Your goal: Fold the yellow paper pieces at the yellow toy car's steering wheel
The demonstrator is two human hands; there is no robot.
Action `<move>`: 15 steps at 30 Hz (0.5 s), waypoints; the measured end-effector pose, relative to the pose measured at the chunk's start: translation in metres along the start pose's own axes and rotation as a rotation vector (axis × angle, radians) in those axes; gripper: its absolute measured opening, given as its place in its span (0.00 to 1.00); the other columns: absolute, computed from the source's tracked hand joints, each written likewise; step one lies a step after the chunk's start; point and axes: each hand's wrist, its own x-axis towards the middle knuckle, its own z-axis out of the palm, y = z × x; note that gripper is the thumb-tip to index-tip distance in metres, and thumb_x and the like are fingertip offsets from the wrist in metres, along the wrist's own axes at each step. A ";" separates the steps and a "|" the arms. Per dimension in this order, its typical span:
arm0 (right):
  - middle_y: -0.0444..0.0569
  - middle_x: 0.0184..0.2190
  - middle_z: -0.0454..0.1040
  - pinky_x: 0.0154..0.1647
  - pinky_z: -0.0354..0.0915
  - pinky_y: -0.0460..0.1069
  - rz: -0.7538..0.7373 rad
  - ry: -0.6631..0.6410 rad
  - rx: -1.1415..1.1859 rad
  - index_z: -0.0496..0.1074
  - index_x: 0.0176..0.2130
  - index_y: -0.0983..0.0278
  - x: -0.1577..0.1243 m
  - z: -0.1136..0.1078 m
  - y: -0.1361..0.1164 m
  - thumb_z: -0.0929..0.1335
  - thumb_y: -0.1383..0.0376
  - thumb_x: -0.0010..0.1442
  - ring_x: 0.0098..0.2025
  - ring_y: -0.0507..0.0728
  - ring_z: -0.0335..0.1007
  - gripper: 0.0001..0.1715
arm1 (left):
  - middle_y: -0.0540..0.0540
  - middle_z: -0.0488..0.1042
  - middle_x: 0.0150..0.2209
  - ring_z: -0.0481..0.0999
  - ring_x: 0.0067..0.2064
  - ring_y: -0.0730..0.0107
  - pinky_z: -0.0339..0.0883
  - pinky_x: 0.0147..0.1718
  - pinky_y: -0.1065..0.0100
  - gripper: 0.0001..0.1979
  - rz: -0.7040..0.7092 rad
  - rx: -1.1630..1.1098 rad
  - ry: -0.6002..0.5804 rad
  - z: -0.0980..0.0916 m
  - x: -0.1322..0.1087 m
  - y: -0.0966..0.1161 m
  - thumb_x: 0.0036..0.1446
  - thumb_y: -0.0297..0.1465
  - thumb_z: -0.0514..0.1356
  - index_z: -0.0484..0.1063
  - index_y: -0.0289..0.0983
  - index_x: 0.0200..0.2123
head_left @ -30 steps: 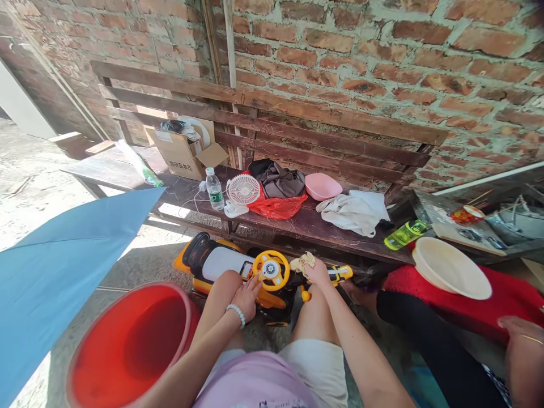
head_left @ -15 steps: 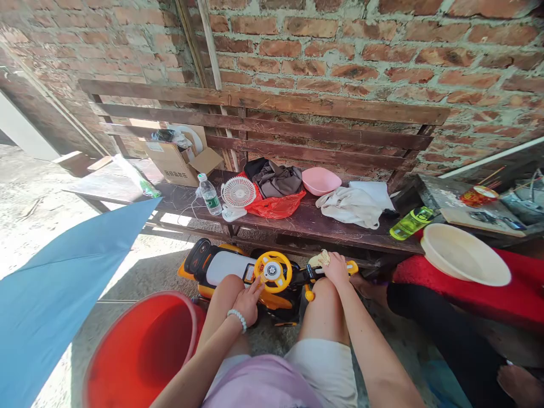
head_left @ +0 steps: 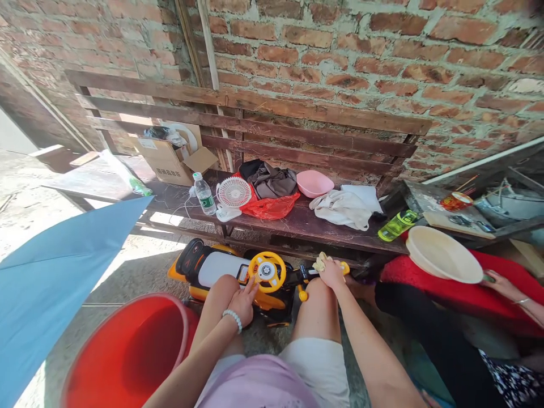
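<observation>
A yellow and black ride-on toy car (head_left: 225, 266) with a white seat stands in front of my knees. My left hand (head_left: 241, 304), a beaded bracelet on its wrist, reaches over my thigh with fingers stretched out. Its fingertips touch the lower left rim of the yellow steering wheel (head_left: 278, 267). In my right hand (head_left: 333, 275) is a crumpled pale yellow cloth (head_left: 319, 262), pressed at the black and yellow front part of the toy. My right fingers curl around the cloth and are partly hidden.
A dark wooden bench (head_left: 204, 226) holds a cardboard box (head_left: 164, 164), bottle (head_left: 205, 195), white fan (head_left: 233, 192), pink basin (head_left: 315, 183) and cloths. A red bucket (head_left: 187, 323) stands at left, beside a blue umbrella (head_left: 76, 249). Another person's hand (head_left: 501, 285) touches a cream basin (head_left: 446, 255) at right.
The view has shifted slightly, moving most things left. Another person's hand has come in at the right, at the cream basin's edge. My hands stay at the wheel and the toy's front.
</observation>
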 end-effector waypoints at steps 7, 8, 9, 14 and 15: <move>0.52 0.47 0.83 0.51 0.69 0.50 -0.059 0.017 0.602 0.77 0.53 0.64 -0.001 -0.023 -0.032 0.65 0.71 0.59 0.49 0.59 0.77 0.24 | 0.39 0.45 0.79 0.73 0.65 0.54 0.61 0.68 0.54 0.45 -0.003 -0.035 -0.009 -0.008 -0.004 0.004 0.53 0.18 0.55 0.56 0.38 0.75; 0.52 0.47 0.83 0.50 0.70 0.50 -0.054 0.039 0.695 0.76 0.55 0.65 -0.002 -0.029 -0.037 0.64 0.71 0.59 0.48 0.59 0.77 0.25 | 0.40 0.46 0.79 0.73 0.64 0.53 0.61 0.67 0.53 0.45 -0.008 -0.039 -0.010 -0.008 -0.005 0.005 0.53 0.18 0.54 0.55 0.38 0.75; 0.53 0.47 0.83 0.50 0.71 0.50 -0.068 0.059 0.742 0.75 0.56 0.66 -0.002 -0.037 -0.044 0.64 0.70 0.59 0.49 0.60 0.77 0.27 | 0.40 0.46 0.79 0.73 0.64 0.53 0.61 0.67 0.53 0.45 -0.011 -0.041 -0.012 -0.009 -0.005 0.005 0.53 0.18 0.54 0.56 0.38 0.75; 0.53 0.49 0.81 0.58 0.66 0.53 -0.419 -0.058 0.243 0.80 0.50 0.61 -0.011 -0.055 -0.089 0.70 0.71 0.55 0.55 0.63 0.73 0.23 | 0.40 0.48 0.78 0.74 0.63 0.52 0.61 0.67 0.52 0.44 -0.001 -0.058 -0.016 -0.010 -0.005 0.007 0.54 0.19 0.55 0.56 0.38 0.75; 0.54 0.49 0.81 0.59 0.64 0.55 -0.477 -0.104 0.093 0.81 0.46 0.61 -0.014 -0.051 -0.099 0.71 0.72 0.53 0.56 0.65 0.72 0.20 | 0.40 0.49 0.78 0.74 0.64 0.52 0.61 0.67 0.52 0.44 0.003 -0.068 -0.016 -0.010 -0.005 0.007 0.54 0.19 0.55 0.56 0.38 0.75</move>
